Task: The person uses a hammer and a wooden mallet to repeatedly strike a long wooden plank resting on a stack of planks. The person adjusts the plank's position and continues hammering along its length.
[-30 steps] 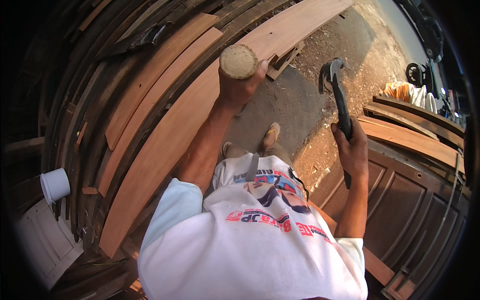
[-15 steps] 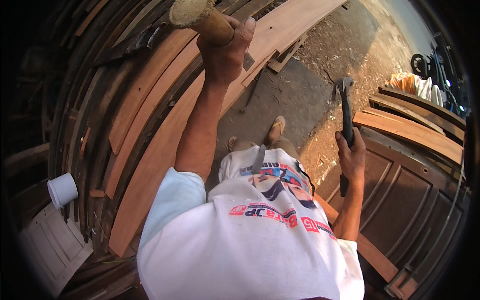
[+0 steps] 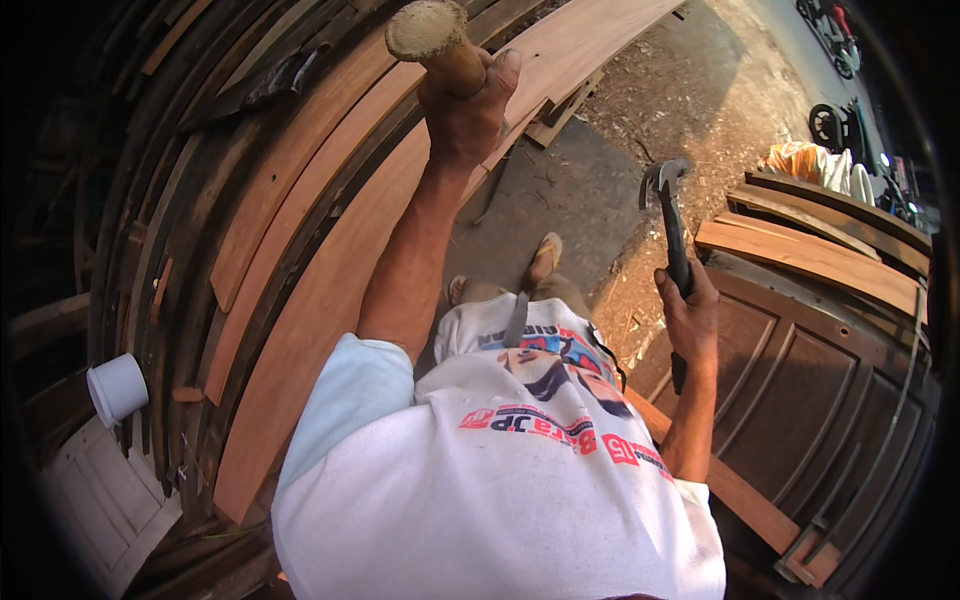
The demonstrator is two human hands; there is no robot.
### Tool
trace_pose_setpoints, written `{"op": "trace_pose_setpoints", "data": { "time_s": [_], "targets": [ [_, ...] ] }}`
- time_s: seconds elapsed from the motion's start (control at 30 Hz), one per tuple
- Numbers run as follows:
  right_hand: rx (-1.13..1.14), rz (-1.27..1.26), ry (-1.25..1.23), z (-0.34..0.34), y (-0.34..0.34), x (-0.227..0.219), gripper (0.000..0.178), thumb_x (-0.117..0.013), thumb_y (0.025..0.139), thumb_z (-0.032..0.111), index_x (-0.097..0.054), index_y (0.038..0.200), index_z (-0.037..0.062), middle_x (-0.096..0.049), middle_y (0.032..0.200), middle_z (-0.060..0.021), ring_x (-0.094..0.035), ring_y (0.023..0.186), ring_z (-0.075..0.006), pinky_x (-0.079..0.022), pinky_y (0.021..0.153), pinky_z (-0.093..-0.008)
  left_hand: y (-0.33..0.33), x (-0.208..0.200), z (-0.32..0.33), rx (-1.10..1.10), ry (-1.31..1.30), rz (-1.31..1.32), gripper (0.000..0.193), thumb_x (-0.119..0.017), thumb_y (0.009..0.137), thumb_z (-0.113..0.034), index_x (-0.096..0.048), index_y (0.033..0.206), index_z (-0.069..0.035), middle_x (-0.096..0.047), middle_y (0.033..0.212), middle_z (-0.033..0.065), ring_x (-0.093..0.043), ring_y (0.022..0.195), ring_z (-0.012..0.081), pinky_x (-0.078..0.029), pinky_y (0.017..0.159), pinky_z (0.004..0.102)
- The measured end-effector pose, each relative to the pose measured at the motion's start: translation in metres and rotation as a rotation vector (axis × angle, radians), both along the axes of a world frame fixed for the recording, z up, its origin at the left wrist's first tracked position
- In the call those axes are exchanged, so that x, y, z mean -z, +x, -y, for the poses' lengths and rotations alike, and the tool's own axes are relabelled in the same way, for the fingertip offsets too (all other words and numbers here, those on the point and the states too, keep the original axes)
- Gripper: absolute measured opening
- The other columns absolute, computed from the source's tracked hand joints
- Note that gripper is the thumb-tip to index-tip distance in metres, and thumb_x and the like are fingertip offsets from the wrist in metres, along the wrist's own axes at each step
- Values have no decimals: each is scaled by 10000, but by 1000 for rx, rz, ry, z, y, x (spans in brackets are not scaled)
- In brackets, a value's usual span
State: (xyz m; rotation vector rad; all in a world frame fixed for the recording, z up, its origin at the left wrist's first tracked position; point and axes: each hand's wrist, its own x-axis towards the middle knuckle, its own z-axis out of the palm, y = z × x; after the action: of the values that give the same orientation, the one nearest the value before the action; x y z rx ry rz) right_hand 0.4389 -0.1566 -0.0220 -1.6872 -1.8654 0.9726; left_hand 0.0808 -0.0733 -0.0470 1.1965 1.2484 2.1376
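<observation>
My left hand (image 3: pixel 470 115) is raised at the top of the view, its fingers wrapped round a chisel (image 3: pixel 432 45) by the thick wooden handle. The handle's worn, flared round end points up toward me; the blade is almost wholly hidden behind the hand. Below that hand runs a long reddish-brown plank (image 3: pixel 335 290). Out to the right, my right hand (image 3: pixel 692 310) grips a claw hammer (image 3: pixel 674 230) by its dark handle, with the metal head uppermost. The hammer is held in the air, apart from the chisel and the planks.
Many long boards (image 3: pixel 270 200) lie stacked on the left, beside a white bucket (image 3: pixel 118 388) and a pale panel (image 3: pixel 110 500). A brown panelled door (image 3: pixel 790 370) and stacked timber (image 3: pixel 800 250) stand on the right. A dark mat (image 3: pixel 560 200) lies by my feet. Motorbikes (image 3: pixel 840 125) are parked far right.
My left hand, with the chisel, has shifted right and slightly down in the view. My right hand and the hammer have moved a little left. Both grips stay closed.
</observation>
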Motion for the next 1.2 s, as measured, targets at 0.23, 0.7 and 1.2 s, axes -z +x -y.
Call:
{"op": "trace_pose_setpoints", "data": {
  "time_s": [0.23, 0.7, 1.2],
  "targets": [
    [-12, 36, -5, 8, -6, -6, 240, -768, 976, 204, -613, 967, 21, -494, 662, 13, -450, 623, -74, -390, 537, -301, -7, -3, -4, 62, 0, 134, 317, -801, 945, -166, -588, 723, -87, -546, 607, -60, -506, 557, 44, -417, 530, 240],
    [-35, 46, 10, 18, -11, -4, 247, -757, 981, 214, -602, 961, 23, -497, 682, 2, -456, 638, -91, -398, 559, -305, -6, 3, -5, 42, 4, 96, 292, -811, 937, -170, -601, 760, -71, -566, 647, -58, -513, 599, 42, -441, 569, 247],
    [-135, -8, 207, 0, -65, -59, 244, -762, 977, 187, -634, 1100, 20, -527, 701, -27, -470, 655, -95, -418, 598, -296, 14, -10, 2, 6, -102, -229, 269, -819, 894, -213, -646, 981, -27, -722, 784, 68, -713, 725, 171, -579, 708, 350]
  ]
}}
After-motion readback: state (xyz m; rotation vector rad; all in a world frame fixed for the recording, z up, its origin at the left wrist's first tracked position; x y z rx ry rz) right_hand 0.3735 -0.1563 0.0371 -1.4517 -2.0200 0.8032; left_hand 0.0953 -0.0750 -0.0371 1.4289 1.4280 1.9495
